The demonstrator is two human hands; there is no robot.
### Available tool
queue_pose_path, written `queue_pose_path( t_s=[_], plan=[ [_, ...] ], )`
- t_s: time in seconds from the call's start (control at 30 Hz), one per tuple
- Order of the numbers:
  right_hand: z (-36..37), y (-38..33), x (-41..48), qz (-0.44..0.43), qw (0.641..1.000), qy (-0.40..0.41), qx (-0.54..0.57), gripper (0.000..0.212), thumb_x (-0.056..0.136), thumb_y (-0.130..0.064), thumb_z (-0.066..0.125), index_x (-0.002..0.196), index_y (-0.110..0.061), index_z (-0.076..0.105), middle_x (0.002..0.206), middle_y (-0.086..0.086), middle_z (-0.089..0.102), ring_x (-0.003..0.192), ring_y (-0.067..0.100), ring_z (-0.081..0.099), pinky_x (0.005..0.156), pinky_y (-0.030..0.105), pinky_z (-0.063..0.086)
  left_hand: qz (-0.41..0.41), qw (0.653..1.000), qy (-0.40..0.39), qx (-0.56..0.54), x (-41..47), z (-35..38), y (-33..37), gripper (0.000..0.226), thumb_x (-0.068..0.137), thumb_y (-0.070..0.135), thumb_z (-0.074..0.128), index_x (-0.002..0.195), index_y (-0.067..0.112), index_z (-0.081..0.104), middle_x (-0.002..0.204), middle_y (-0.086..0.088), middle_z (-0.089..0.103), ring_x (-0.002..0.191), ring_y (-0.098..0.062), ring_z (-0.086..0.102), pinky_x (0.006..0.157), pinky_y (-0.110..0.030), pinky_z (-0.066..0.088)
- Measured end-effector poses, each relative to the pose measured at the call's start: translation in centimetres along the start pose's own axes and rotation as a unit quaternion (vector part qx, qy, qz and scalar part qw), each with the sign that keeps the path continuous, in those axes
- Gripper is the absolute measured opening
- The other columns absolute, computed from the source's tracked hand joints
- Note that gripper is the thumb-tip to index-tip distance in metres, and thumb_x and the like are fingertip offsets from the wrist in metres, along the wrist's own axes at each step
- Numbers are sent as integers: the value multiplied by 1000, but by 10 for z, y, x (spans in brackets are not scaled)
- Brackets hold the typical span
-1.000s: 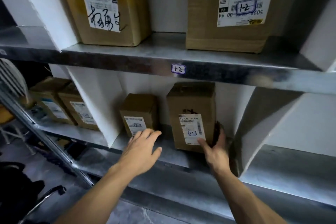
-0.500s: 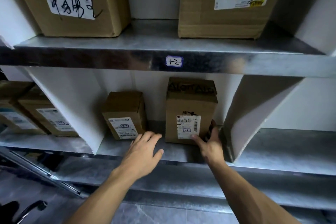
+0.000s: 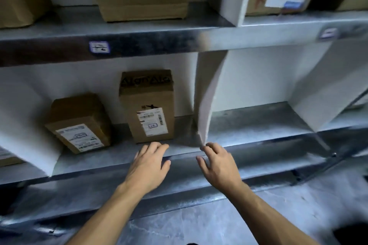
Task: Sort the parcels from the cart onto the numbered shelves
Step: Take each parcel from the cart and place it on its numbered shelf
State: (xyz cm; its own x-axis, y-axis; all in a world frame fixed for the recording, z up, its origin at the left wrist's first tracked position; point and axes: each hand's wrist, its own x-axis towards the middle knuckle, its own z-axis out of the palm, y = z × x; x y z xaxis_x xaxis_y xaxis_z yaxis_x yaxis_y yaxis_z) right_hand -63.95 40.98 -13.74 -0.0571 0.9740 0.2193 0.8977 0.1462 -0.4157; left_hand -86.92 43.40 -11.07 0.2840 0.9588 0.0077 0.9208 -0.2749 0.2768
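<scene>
Cardboard tall parcel (image 3: 147, 105) stands upright; left hand (image 3: 149, 165) and right hand (image 3: 217, 165) hover empty, slack; a stray brush could topple it.

A tall brown cardboard parcel (image 3: 147, 105) stands upright on the lower grey metal shelf (image 3: 111, 157), its white label facing out. Near its left side, not touching, a shorter brown cardboard parcel (image 3: 79, 123) sits turned askew, label forward.

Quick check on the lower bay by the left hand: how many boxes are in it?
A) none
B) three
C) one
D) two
D: a short box and a tall box stand side by side on the lower shelf, left of the divider.
</scene>
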Motion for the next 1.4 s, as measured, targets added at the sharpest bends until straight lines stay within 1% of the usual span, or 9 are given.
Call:
queue_pose_path(
  t_s=[0.07, 0.17, 0.27, 0.4, 0.67, 0.83, 1.03, 1.27, 1.4],
  plan=[
    [-25, 31, -20, 9, 998, -6, -66, 32, 91, -40, 58, 111, -15, 67, 111, 6, 66, 93, 34, 64, 76, 44, 53, 30, 1000, -7, 6, 4, 7, 32, 49, 97, 46, 40, 143, 32, 34, 137, 12, 37, 123, -15, 35, 103, -32, 31],
    [-62, 77, -56, 47, 990, -17, -135, 32, 92, -43, 55, 112, -18, 63, 116, 4, 63, 104, 32, 61, 85, 41, 50, 79, 997, -14, 6, 9, 19, 90, 50, 96, 46, 40, 143, 31, 34, 138, 11, 38, 123, -17, 36, 104, -33, 32],
    [-101, 118, -100, 109, 978, -25, -174, 38, 96, -49, 45, 119, -22, 58, 125, 1, 58, 118, 28, 55, 95, 40, 44, 135, 991, -19, 3, 10, 34, 159, 51, 95, 47, 42, 143, 30, 36, 140, 10, 38, 127, -17, 36, 106, -33, 31],
    [-149, 175, -170, 206, 951, -22, -230, 41, 97, -55, 35, 122, -26, 52, 124, -2, 54, 122, 26, 50, 94, 39, 40, 227, 974, -27, -7, 11, 59, 257, 50, 94, 47, 44, 141, 31, 38, 140, 11, 40, 127, -17, 37, 105, -34, 31],
    [-246, 264, -312, 369, 890, -12, -269, 45, 96, -58, 34, 125, -27, 50, 129, 2, 53, 124, 28, 49, 95, 41, 40, 397, 916, -50, -16, -7, 109, 453, 51, 90, 46, 50, 138, 30, 42, 133, 6, 46, 120, -21, 44, 100, -36, 36],
    [-289, 297, -377, 458, 847, 16, -272, 43, 96, -56, 37, 125, -27, 50, 130, 1, 52, 124, 28, 50, 94, 41, 43, 487, 871, -58, -19, -22, 128, 551, 52, 89, 46, 51, 138, 28, 43, 131, 6, 48, 118, -22, 45, 97, -37, 38],
    [-312, 336, -407, 530, 808, 39, -255, 46, 98, -56, 37, 131, -26, 47, 135, 2, 50, 127, 28, 47, 97, 43, 42, 551, 832, -64, -17, -15, 156, 631, 51, 89, 46, 51, 135, 28, 43, 127, 6, 49, 111, -21, 48, 93, -37, 41],
    [-349, 427, -396, 574, 777, 63, -252, 46, 97, -56, 38, 129, -25, 49, 131, 2, 53, 123, 27, 49, 95, 42, 43, 607, 792, -64, -14, 37, 188, 737, 51, 91, 46, 48, 139, 27, 42, 131, 4, 50, 115, -22, 49, 93, -37, 42],
    [-376, 481, -380, 591, 764, 68, -249, 47, 97, -57, 37, 133, -28, 48, 134, 1, 52, 123, 26, 49, 94, 41, 44, 615, 785, -71, -24, 78, 201, 800, 51, 92, 48, 45, 139, 29, 41, 131, 7, 49, 116, -20, 46, 95, -35, 40]
  ],
)
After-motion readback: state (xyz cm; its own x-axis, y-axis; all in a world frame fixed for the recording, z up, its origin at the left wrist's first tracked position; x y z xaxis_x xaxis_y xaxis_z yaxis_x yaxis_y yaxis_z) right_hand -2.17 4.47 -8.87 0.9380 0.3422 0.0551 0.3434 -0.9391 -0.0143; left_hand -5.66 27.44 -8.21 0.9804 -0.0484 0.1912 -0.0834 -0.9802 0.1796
